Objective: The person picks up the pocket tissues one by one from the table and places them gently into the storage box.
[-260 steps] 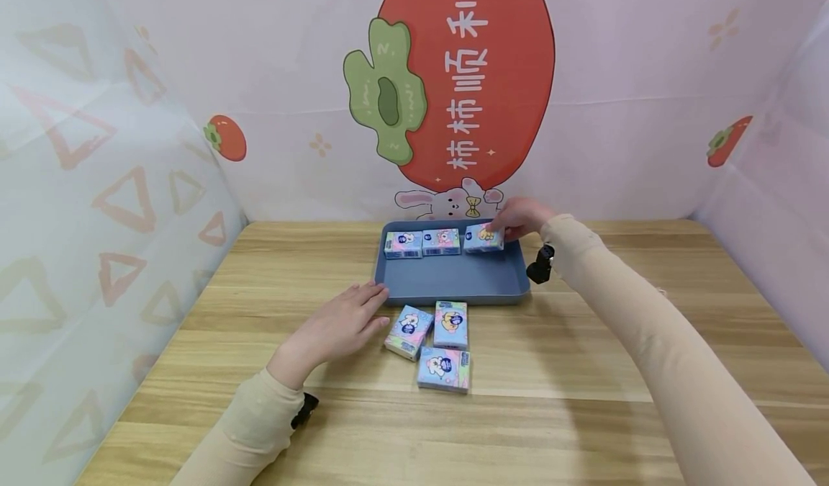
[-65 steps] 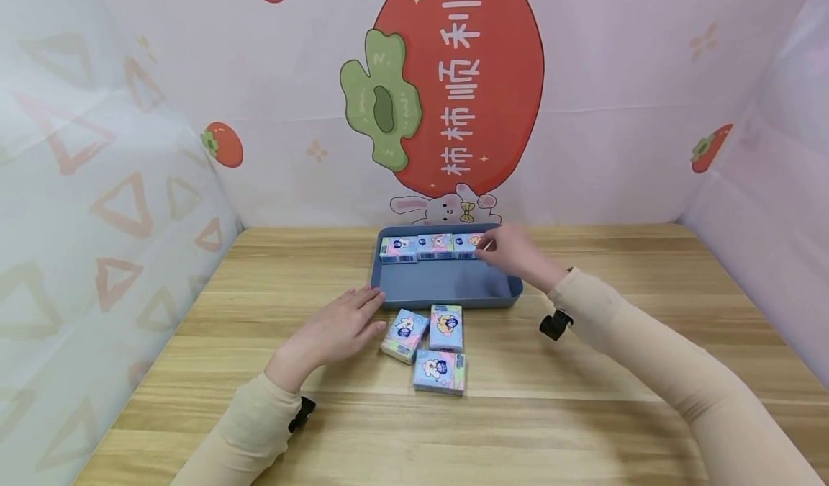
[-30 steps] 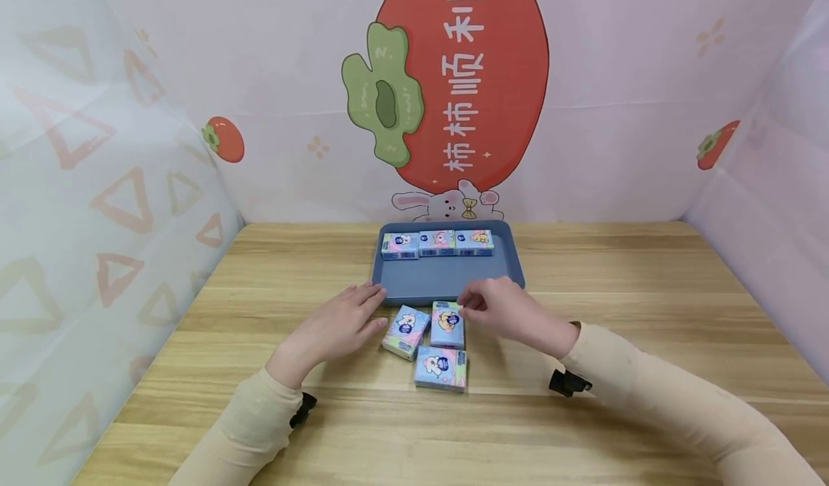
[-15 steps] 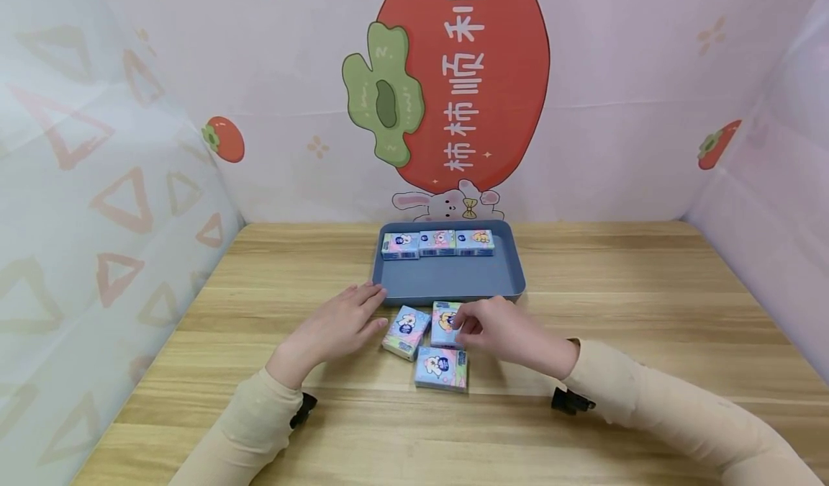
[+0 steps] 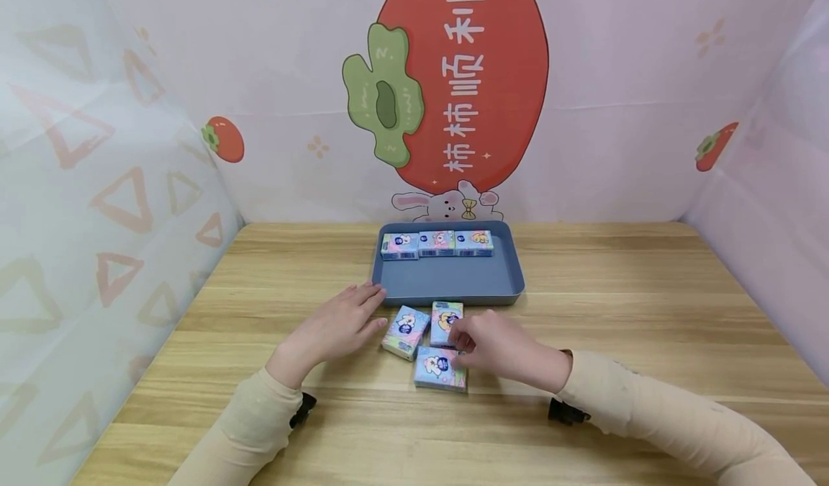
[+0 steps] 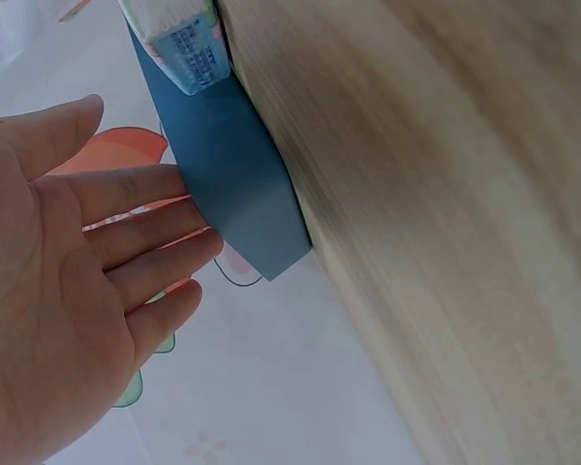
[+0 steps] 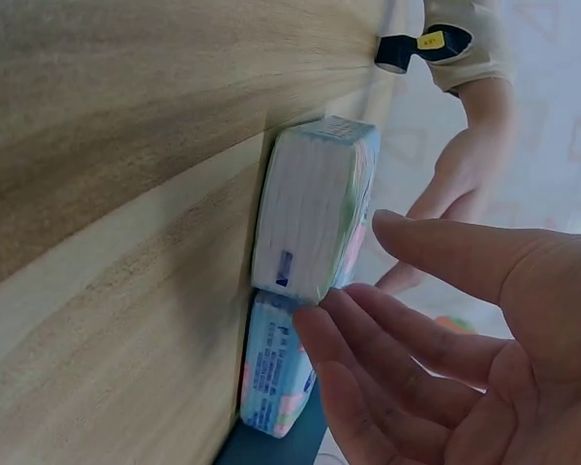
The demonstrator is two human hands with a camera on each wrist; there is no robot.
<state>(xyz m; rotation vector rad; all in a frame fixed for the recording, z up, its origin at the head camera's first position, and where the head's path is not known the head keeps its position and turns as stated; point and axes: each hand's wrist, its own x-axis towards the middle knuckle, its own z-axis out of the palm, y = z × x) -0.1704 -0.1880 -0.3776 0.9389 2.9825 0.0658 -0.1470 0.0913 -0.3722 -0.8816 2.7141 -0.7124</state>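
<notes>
Left grip (image 5: pixel 332 327) at tray (image 5: pixel 453 279) of packs (image 5: pixel 437 243)

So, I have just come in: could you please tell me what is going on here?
Someone is handling small tissue packs with bare hands. Three sit in a row along the far side of a blue tray; three loose packs lie before it on the wooden table. The right hand is at two of these, with no clear grip on either. The left hand, fingers straight, is at the tray's near left corner.
</notes>
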